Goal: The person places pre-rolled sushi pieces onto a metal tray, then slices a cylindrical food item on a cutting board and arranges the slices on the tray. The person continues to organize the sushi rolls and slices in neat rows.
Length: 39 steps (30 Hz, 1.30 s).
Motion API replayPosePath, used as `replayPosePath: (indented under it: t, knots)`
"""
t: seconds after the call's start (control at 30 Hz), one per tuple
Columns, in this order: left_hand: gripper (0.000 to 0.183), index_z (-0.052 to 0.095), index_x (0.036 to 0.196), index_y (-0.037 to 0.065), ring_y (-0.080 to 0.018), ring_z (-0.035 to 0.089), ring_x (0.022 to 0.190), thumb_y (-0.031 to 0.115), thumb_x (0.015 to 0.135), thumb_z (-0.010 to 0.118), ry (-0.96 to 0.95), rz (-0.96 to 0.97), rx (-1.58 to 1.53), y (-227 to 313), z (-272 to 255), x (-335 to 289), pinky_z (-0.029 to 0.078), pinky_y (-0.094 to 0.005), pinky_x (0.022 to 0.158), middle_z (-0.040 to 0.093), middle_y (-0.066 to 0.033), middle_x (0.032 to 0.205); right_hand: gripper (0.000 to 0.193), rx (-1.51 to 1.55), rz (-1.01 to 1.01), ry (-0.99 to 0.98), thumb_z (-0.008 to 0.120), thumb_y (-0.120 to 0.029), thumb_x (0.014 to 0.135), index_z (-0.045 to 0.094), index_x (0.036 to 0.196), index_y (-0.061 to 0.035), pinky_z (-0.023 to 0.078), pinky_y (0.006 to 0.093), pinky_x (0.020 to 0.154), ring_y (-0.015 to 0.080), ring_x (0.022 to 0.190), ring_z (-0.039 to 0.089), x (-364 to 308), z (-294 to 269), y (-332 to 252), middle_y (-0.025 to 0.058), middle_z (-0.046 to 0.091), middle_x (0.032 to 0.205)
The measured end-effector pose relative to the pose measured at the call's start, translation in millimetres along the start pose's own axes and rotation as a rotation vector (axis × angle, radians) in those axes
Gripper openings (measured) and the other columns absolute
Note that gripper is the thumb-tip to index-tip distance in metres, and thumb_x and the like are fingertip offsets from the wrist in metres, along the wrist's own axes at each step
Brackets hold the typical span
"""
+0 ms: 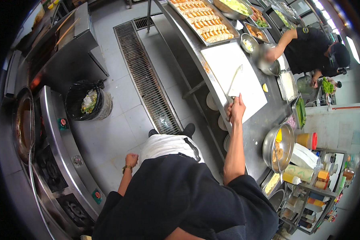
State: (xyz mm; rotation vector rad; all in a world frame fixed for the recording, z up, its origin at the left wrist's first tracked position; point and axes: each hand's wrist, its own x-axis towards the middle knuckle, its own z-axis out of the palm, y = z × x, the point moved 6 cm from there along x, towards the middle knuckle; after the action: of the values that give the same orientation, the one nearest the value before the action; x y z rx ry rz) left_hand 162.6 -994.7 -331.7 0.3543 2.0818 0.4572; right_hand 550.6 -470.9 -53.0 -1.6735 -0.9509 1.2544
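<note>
My right hand (237,109) grips a knife (235,79) by its handle. The blade points away from me, over a large white cutting board (217,60) that lies on the steel counter (250,134). Down at my left side, beside the white apron (166,144), hangs my left hand (131,160), fingers curled closed, with nothing showing in it. A small yellow wedge (265,87) sits on the counter just right of the board. Beyond the board's far end stands a metal tray (221,41) with rows of sliced pale and orange food.
Across the counter a co-worker (312,48) reaches to a metal bowl (274,70). Nearer on the right stands a steel bowl (267,150) with yellow and brown food. To my left are a lined bin (107,106), stove burners (52,168) and a wok (17,120). A grate (148,76) crosses the floor.
</note>
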Motion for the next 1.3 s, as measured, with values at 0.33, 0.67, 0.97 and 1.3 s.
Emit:
replayPosePath:
  t: [0.33, 0.67, 0.97, 1.3]
  knots:
    - [0.029, 0.081, 0.107, -0.001, -0.0211, 0.078, 0.065, 0.026, 0.098, 0.074, 0.001, 0.052, -0.089, -5.9, -3.6, 14.4, 0.063, -0.0383, 0.064, 0.083, -0.0120, 0.085, 0.053, -0.091, 0.090, -0.286, 0.056, -0.032, 0.119, 0.049, 0.171, -0.0307, 0.036, 0.0293, 0.042, 0.0079, 0.051, 0.042, -58.5, 84.6, 24.0, -0.0020, 0.050, 0.073]
    - [0.029, 0.080, 0.101, 0.000, -0.0211, 0.077, 0.064, 0.027, 0.098, 0.074, -0.010, 0.001, -0.027, -6.9, 4.1, 3.8, 0.062, -0.0379, 0.065, 0.081, -0.0111, 0.081, 0.054, -0.157, 0.141, -0.281, 0.054, -0.030, 0.120, 0.044, 0.174, -0.0244, 0.039, 0.0274, 0.043, 0.0072, 0.051, 0.040, -41.1, 69.3, 14.0, -0.0013, 0.052, 0.076]
    - [0.028, 0.080, 0.099, -0.002, -0.0218, 0.078, 0.064, 0.026, 0.097, 0.075, 0.006, 0.119, 0.014, 6.2, 2.4, 12.4, 0.064, -0.0385, 0.068, 0.081, -0.0109, 0.080, 0.056, 0.150, 0.139, -0.263, 0.052, -0.031, 0.121, 0.040, 0.175, -0.0274, 0.035, 0.0260, 0.042, 0.0070, 0.051, 0.039, -31.8, 64.6, 2.5, -0.0005, 0.052, 0.078]
    - [0.027, 0.078, 0.105, 0.000, -0.0200, 0.076, 0.063, 0.026, 0.100, 0.075, 0.030, -0.027, -0.133, -20.0, -8.3, 25.8, 0.061, -0.0374, 0.059, 0.080, -0.0107, 0.082, 0.048, -0.021, 0.156, -0.381, 0.056, -0.032, 0.120, 0.053, 0.168, -0.0262, 0.035, 0.0286, 0.044, 0.0080, 0.052, 0.040, -70.3, 103.4, 32.6, -0.0018, 0.054, 0.077]
